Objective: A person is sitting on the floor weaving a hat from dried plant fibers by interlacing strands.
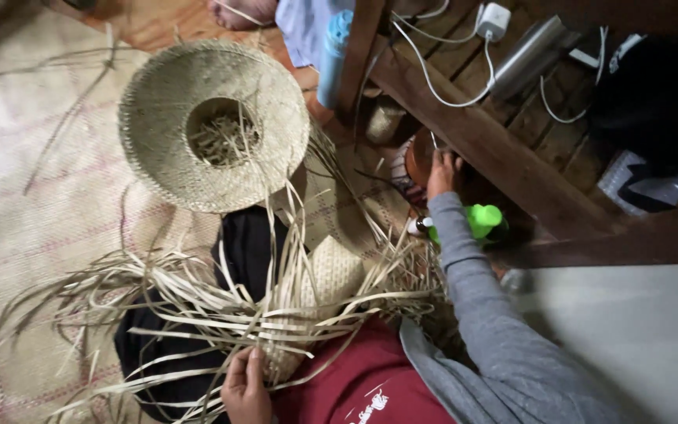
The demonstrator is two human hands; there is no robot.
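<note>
- Woven floor mat (33, 204) lies beneath everything.
- Left hand (246, 386), fingers curled, pinches the half-woven straw piece (308, 302), its length running away from the lap.
- Right hand (442, 173), stretched well forward, touches a brown round object (419, 157); its grip cannot be told.

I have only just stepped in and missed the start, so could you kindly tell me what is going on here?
A person sits on a woven floor mat doing straw weaving. Their left hand holds a half-woven pale straw piece, its long loose strips fanning out over their lap. Their right hand, in a grey sleeve, reaches away to a round brown container under a wooden bench, near a bright green bottle. A finished wide-brimmed straw hat lies upturned on the floor.
</note>
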